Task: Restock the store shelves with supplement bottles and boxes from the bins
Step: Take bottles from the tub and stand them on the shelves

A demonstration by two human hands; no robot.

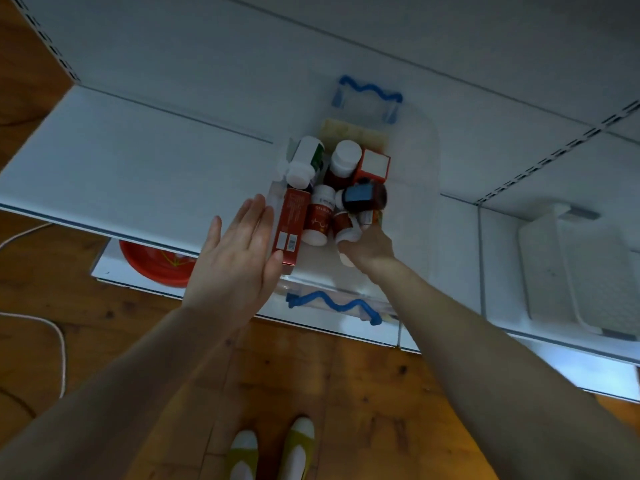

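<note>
Far left, on the lower level: red bowl (156, 268), nothing to do w/ this job. Above it is the white shelf (138, 161) that the stock goes on.

My L hand (235, 265) is flat, fingers straight & together, holding nothing. It lies against the left wall of the clear bin (412, 202), just beside the tall red box (290, 226) leaning inside. I'd say it's steadying the bin.

The bin sits on the shelf near the front edge, blue handles front & back. It's packed w/ stock: white btl w/ green label (304, 161) back-left, red-label btl (318, 216) in the middle, dark btl w/ blue label (363, 197) lying on top, orange box (374, 166) behind that.

My R hand (369, 249) reaches in at the front right, curled round a small brown btl (346, 226) w/ a white cap, low in the pile. Fingertips are hidden, so can't say how firm the grip is.

Step, as I judge it: picking an item out. No product stands on the shelf yet, so it's early in the restock.

Next: lift the btl straight up, clear of its neighbours. The dark btl rests close above it & could roll. Then stand it upright on the shelf, label forward, L hand bracing the bin.

Far right: white tub (540, 265) in the next bay, well apart.
</note>
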